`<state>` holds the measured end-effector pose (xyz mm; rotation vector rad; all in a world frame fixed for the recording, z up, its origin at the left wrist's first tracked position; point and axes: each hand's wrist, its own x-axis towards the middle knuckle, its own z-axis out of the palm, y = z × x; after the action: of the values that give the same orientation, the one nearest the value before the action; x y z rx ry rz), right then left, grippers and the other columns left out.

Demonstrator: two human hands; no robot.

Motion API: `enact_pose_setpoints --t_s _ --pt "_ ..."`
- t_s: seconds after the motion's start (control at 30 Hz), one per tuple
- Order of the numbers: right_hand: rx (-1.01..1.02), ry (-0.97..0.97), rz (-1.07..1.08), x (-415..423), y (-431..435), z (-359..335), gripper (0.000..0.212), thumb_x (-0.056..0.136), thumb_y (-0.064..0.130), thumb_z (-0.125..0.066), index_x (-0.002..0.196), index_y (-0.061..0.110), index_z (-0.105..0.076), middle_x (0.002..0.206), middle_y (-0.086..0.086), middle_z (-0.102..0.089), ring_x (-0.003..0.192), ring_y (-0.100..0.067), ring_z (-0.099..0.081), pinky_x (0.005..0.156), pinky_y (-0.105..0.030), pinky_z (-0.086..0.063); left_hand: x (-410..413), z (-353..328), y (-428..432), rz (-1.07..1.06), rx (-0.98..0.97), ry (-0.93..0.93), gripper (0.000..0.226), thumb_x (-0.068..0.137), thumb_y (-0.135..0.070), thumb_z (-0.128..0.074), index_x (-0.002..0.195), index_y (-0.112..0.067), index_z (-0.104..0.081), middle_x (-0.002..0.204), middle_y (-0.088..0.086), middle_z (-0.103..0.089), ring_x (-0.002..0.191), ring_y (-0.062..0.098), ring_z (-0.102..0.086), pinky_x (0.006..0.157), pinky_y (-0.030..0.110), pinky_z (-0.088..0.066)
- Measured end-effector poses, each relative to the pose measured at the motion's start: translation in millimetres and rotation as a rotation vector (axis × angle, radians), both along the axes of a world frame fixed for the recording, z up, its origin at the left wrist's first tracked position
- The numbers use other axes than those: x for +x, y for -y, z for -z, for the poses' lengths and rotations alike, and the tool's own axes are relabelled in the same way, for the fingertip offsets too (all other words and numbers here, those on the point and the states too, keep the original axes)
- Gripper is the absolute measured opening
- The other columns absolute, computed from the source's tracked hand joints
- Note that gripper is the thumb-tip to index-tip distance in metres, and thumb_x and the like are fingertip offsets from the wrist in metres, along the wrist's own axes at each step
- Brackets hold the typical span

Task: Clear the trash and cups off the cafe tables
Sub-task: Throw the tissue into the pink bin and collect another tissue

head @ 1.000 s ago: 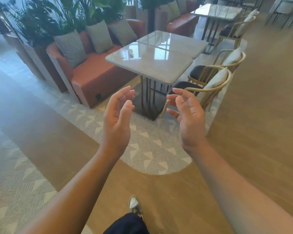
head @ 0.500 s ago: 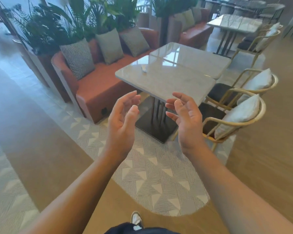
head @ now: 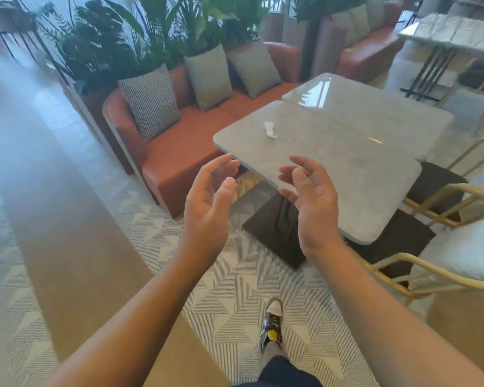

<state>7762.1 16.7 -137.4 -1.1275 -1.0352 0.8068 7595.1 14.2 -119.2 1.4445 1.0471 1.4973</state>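
Note:
A small crumpled white scrap of paper (head: 270, 129) lies on the near grey marble table (head: 347, 174), toward its far left side. My left hand (head: 207, 202) and my right hand (head: 313, 202) are raised in front of me, palms facing each other, fingers loosely spread and holding nothing. Both hover short of the table's near left corner, well short of the scrap. A second marble table (head: 375, 104) butts against the first on its far side.
An orange bench sofa (head: 185, 152) with grey cushions runs along the table's left, backed by planters. Gold-framed chairs (head: 444, 258) with white cushions stand at the right. Another table (head: 458, 32) is further back. My shoe (head: 273, 322) is on the patterned carpet.
I have walked closer: the table and the paper scrap now appear larger and nearer. Both hands stay raised and empty in much the same pose.

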Motion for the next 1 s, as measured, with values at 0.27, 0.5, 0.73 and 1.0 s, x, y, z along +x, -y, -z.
enact_pose_setpoints --t_s 0.27,0.5,0.73,1.0 --pt "-0.041 0.016 -0.085 33.5 -190.9 4.2 0.032 0.1 0.045 -0.056 0.126 0.031 -0.066 0.115 0.01 -0.073 0.115 -0.016 -0.069 0.101 -0.041 -0.059 36.7 1.0 -169.7 -0.061 -0.01 -0.007 0.046 0.099 -0.037 -0.051 0.139 -0.015 -0.058 0.131 0.0 -0.068 0.128 0.016 -0.063 0.111 0.054 -0.052" --pt "-0.061 0.054 -0.114 50.9 -321.6 4.5 0.043 0.094 0.055 -0.057 0.128 0.03 -0.064 0.116 0.016 -0.071 0.116 -0.012 -0.069 0.1 -0.036 -0.06 51.6 1.8 -289.9 -0.095 -0.028 0.026 0.048 0.098 -0.038 -0.051 0.14 -0.016 -0.057 0.131 -0.002 -0.068 0.128 0.016 -0.064 0.108 0.044 -0.055" --pt "-0.124 0.046 -0.115 49.3 -431.0 28.1 0.037 0.094 0.053 -0.06 0.126 0.035 -0.065 0.115 0.013 -0.072 0.113 -0.012 -0.07 0.097 -0.032 -0.061 42.4 16.0 -405.1 -0.088 -0.033 0.052 0.045 0.097 -0.036 -0.052 0.138 -0.019 -0.058 0.129 0.0 -0.068 0.126 0.02 -0.064 0.11 0.052 -0.053" --pt "-0.211 0.028 0.032 38.1 -577.7 59.6 0.027 0.095 0.041 -0.061 0.121 0.037 -0.067 0.115 -0.001 -0.07 0.111 -0.02 -0.069 0.086 -0.025 -0.058 11.8 36.8 -568.9 0.004 -0.073 0.059 0.043 0.097 -0.038 -0.054 0.137 -0.023 -0.057 0.13 -0.004 -0.068 0.126 0.014 -0.064 0.108 0.052 -0.053"
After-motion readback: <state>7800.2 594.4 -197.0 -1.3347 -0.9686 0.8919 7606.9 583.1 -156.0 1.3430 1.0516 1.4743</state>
